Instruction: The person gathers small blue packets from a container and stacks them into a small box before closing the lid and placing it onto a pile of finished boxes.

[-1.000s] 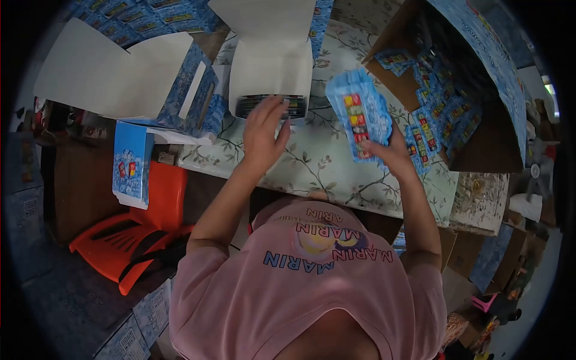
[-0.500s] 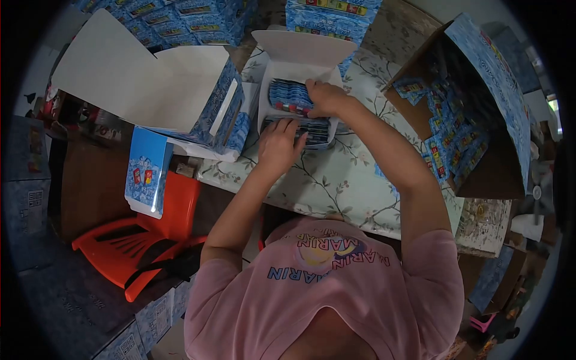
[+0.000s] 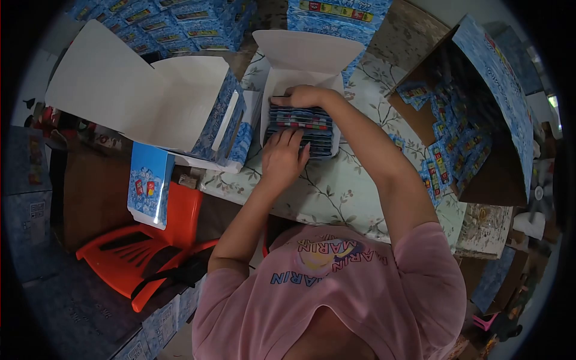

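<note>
Rows of small flat blue packets stand on edge inside an open white box, its lid raised at the back. My right hand reaches across the rear of the row, its fingers bent over the back packets and the fingertips partly hidden. My left hand rests on the front packets from the near side, with fingers stretched forward and thumb apart. Both hands are over the same box, one behind the other.
A large open white-lined box stands left of the packing box. At the right, a tipped carton holds loose packets. Blue boxes are stacked behind. A floral cloth covers the table; an orange chair stands at left.
My right hand has moved left, from the right side of the packets to their back edge. The packets now sit closer together, nearer the box's front. My left hand stays on the front ones.
</note>
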### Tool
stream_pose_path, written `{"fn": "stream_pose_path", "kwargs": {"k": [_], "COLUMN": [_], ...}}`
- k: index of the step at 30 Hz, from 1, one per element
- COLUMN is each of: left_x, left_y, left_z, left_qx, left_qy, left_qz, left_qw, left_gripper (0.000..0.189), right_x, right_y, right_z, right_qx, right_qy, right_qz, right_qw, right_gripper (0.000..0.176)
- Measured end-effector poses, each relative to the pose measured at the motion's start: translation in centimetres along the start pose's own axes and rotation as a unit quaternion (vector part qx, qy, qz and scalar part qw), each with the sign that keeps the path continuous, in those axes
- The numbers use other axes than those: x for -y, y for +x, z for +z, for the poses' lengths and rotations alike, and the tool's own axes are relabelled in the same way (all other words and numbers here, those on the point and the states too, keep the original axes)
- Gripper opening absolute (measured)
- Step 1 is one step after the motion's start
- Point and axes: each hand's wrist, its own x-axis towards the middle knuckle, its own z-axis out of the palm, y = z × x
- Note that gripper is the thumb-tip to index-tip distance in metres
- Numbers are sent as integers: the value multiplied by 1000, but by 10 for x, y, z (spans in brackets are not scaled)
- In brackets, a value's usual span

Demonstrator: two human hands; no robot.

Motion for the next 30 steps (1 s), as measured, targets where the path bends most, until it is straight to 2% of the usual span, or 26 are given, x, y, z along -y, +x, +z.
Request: {"fn": "stream_pose_path", "kwargs": {"k": [1,3,5,7,8,9,10,11,12,14,15,16,18,19,21,22,23,24,25,26,27,28,30], "left_x": [1,1,-2,-16,-24,-31,-40,-47,-55,-66,-68,-69,-72,-76,-81,-81,-80,-79,-79,-80,-80,-80,-80], "left_y": [0,1,3,2,-2,-11,-23,-27,-26,-27,-25,-20,-8,-4,-2,0,0,-1,-2,-1,2,4,2], "left_z": [0,-1,-2,-10,-13,-12,-9,-2,9,37,52,69,98,104,112,113,112,110,108,107,107,107,108], "left_qx": [-11,-17,-28,-62,-82,-81,-17,47,43,128,181,182,177,172,184,181,184,189,190,198,206,207,210], "left_qy": [8,13,-2,-31,-51,-61,-142,-220,-223,-247,-240,-239,-143,-139,-61,-55,-69,-82,-74,-83,-94,-90,-87], "left_qz": [7,10,21,53,71,82,97,108,113,141,114,117,125,126,113,110,110,109,106,100,95,91,91], "left_qw": [1000,1000,999,996,993,991,985,968,967,950,947,947,966,967,975,976,974,972,973,971,970,970,970], "left_gripper": [36,39,40,39,38,38,36,35,35,33,40,40,44,44,49,49,50,50,50,50,51,51,51], "right_x": [-1,-4,-16,-12,-11,-10,-17,-37,-61,-111,-146,-185,-252,-273,-306,-329,-353,-364,-347,-312,-288,-281,-277], "right_y": [-1,-3,1,-37,-66,-99,-126,-147,-166,-187,-192,-192,-187,-185,-177,-167,-154,-143,-140,-144,-147,-151,-161], "right_z": [0,3,14,12,8,4,0,1,3,-3,-13,-26,-47,-58,-85,-116,-152,-169,-152,-120,-108,-119,-131], "right_qx": [13,-32,-113,-294,-306,-362,-409,-450,-488,-547,-594,-634,-646,-649,-531,-531,-427,-224,-217,-418,-582,-578,-566], "right_qy": [-1,25,34,-3,-7,94,190,176,162,259,168,75,-27,-27,32,34,458,780,783,803,751,755,813], "right_qz": [6,-13,-24,-126,-109,-171,-236,-190,-146,-39,-2,35,163,158,331,325,431,448,445,226,-12,-11,-36], "right_qw": [1000,999,993,947,946,911,861,855,845,795,787,769,745,744,779,782,649,375,376,361,310,310,135], "right_gripper": [94,95,81,51,51,39,27,22,18,17,18,20,37,37,55,55,56,57,57,53,49,49,42]}}
